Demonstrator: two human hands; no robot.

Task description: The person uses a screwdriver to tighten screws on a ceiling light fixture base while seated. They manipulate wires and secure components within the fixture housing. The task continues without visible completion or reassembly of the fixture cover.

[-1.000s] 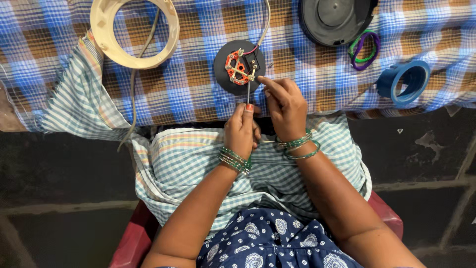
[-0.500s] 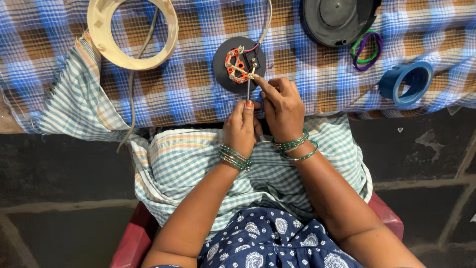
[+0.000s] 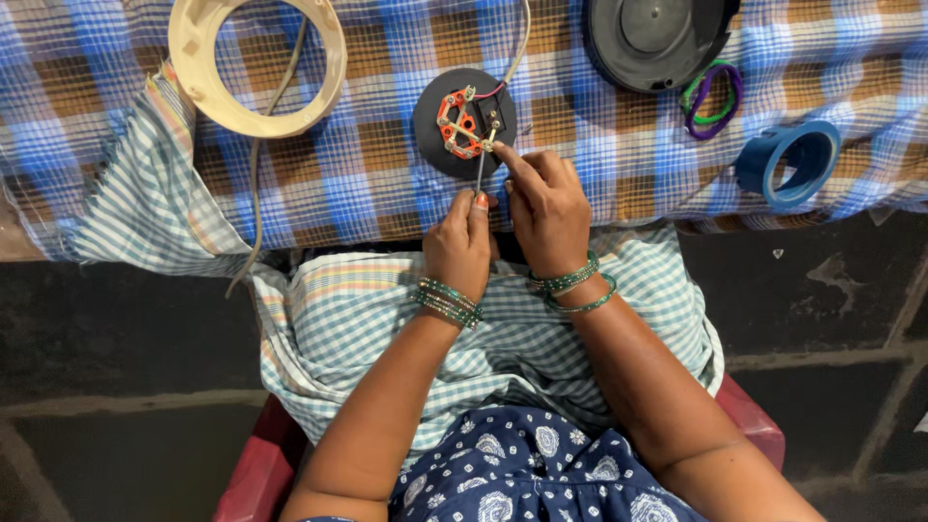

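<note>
Both hands barely shifted since earlier frame: left hand pinches thin screwdriver, shaft running away from body to black disc w/ orange part near counter's front edge, right hand closer, forefinger steadying tip.

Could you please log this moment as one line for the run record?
left hand: holds thin metal tool | right hand: forefinger at tool tip | tip on orange part of black round disc | checked cloth beneath

The large black round housing is cut off by the top edge, its upper part unseen.
</note>
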